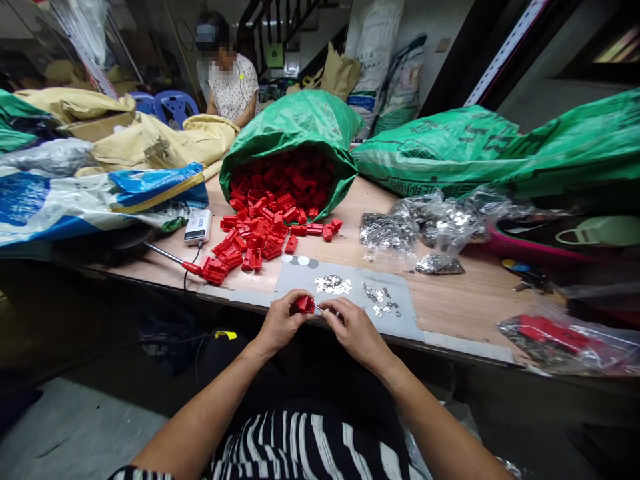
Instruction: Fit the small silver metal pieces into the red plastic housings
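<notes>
Red plastic housing (305,305), small and boxy, sits at the lower centre of the frame, just over the worktop's (465,300) near edge. The left hand (281,325) has it pinched between thumb and fingers; the right hand (357,331) grips a slim metal piece (319,308) pointed at its side, though whether the two touch, I can't tell.

That housing looks light and stiff, probably a touch slick, its thin walls likelier to crack than bend under a hard squeeze. Best hold? The outer side walls, I'd say, fingertips off the open face. The metal looks rigid but narrow, easy to roll, so take it by the end away from the plastic.

Just beyond, flat metal plates (333,285) glint on a grey mat (406,313); up at centre, a green sack (305,113) spills more red housings (265,230).
</notes>
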A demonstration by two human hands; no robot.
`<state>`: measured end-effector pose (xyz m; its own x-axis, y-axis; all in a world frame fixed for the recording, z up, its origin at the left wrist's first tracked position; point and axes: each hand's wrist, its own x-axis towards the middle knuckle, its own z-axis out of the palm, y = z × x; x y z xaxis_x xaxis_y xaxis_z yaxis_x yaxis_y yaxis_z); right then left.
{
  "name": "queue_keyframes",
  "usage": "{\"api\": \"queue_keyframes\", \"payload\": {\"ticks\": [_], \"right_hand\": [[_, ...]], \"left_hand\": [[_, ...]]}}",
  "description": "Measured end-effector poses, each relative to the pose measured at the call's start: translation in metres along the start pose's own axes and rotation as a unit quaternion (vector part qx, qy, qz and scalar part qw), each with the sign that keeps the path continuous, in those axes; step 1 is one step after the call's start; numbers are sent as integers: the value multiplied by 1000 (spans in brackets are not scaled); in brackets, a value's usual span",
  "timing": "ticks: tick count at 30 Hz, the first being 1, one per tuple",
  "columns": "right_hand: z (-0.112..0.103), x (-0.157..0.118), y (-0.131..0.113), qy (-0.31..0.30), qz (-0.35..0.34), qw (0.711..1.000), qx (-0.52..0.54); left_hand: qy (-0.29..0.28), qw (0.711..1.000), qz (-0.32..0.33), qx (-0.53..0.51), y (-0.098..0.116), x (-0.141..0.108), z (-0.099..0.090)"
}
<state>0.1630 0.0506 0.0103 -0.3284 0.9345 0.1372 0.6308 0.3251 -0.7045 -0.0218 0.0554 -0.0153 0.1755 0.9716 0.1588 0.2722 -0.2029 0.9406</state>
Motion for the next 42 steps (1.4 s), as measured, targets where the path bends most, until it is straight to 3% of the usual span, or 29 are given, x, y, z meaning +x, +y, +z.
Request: {"api": "queue_keyframes", "payload": {"ticks": [6, 12, 16, 21, 30, 37, 40, 42], "right_hand": [[-8, -9, 0, 19, -19, 998, 64], [-7, -14, 3, -22, -10, 997, 69], [-3, -9, 3, -34, -37, 999, 18], [4, 1, 2, -47, -60, 996, -45], [1, 13, -5, -87, -56, 991, -81], [8, 6, -1, -66, -55, 993, -81], [-1, 1, 0, -23, -81, 996, -23], [-11, -3, 0, 20, -92, 995, 25]], "left_hand": [[13, 998, -5, -55, 4, -6, 2], [28, 996, 2, -84, 5, -11, 2], [21, 999, 2, -29, 2, -9, 2], [-8, 997, 54, 56, -1, -6, 1], [-9, 994, 78, 82, -4, -5, 3], [7, 995, 73, 72, 0, -7, 6], [46, 998, 22, 37, 8, -13, 7], [67, 996, -27, -47, 14, -16, 7]]}}
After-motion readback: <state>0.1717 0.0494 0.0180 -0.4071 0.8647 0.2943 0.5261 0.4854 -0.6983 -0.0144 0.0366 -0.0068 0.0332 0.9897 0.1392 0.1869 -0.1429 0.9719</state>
